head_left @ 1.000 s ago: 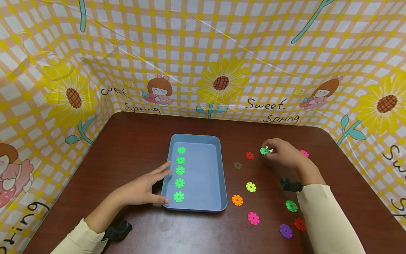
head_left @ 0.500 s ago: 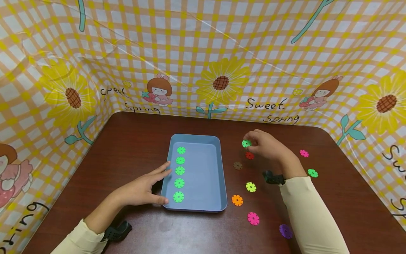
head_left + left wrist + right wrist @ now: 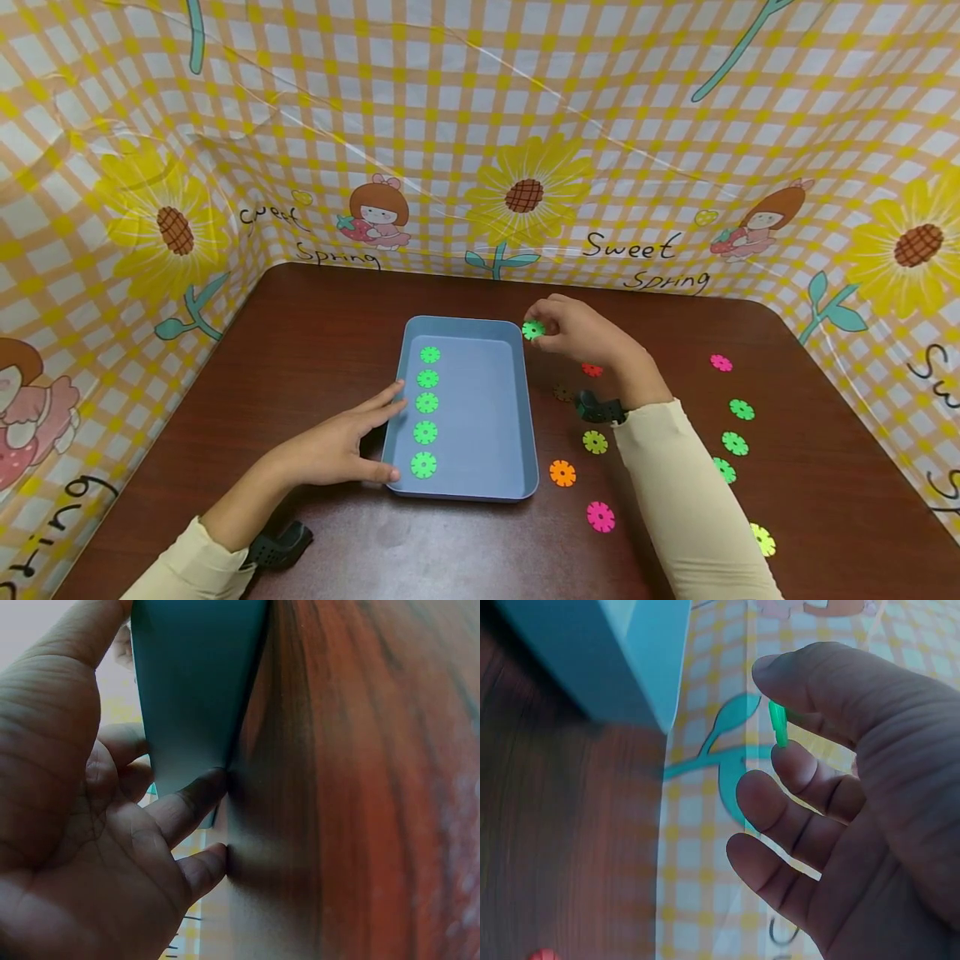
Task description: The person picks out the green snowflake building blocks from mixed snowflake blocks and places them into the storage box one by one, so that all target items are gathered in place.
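In the head view a blue-grey tray (image 3: pixel 480 417) stands on the brown table, with a column of several green notched discs (image 3: pixel 427 403) along its left side. My left hand (image 3: pixel 337 446) rests against the tray's left wall, fingers spread; the left wrist view shows fingertips (image 3: pixel 206 787) touching the wall's outer side. Near the tray's far right corner, my right hand (image 3: pixel 581 333) pinches a green notched disc (image 3: pixel 533 330) above the table. The right wrist view shows that disc edge-on (image 3: pixel 778 722) between thumb and fingers.
Loose notched discs lie right of the tray: orange (image 3: pixel 562 473), pink (image 3: pixel 601 517), yellow (image 3: pixel 595 442), red (image 3: pixel 592 369) and several green ones (image 3: pixel 735 443). The right forearm hides part of the table. A checked cloth (image 3: pixel 450 108) hangs round the table's back and sides.
My right hand has carried the green disc leftward from the right part of the table to the tray's far right corner. My left hand has stayed in place.
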Motion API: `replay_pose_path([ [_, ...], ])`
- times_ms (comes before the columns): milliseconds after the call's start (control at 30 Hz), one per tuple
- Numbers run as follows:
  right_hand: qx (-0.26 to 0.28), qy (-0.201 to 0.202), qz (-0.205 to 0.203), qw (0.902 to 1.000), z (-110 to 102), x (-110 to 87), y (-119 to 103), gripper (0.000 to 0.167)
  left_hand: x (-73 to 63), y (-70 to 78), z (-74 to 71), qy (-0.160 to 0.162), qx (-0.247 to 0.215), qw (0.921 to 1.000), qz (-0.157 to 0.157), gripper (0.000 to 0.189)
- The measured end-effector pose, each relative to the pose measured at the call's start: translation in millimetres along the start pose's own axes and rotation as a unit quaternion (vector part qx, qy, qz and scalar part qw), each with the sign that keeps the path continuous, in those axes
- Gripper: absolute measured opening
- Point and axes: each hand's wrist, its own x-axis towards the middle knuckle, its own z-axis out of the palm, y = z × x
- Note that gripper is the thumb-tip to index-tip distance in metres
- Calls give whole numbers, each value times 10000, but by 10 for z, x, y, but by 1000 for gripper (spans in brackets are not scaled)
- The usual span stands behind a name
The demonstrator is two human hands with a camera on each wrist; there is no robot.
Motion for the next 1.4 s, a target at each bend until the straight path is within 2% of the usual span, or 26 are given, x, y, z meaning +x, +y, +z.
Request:
replay_pose_path([
  [233, 149, -44, -199, 9997, 113, 175, -136, 23, -3, -2, -2, 12, 9, 10000, 9, 99],
  [667, 145, -155, -452, 9988, 314, 433, -243, 24, 1, -1, -3, 3, -54, 10000, -27, 99],
  [1033, 116, -291, -431, 9986, 499, 629, -281, 22, 8, -5, -6, 5, -53, 10000, -18, 100],
  [1400, 16, -461, -317, 9984, 683, 711, -331, 26, 17, -8, -2, 8, -14, 10000, 5, 99],
])
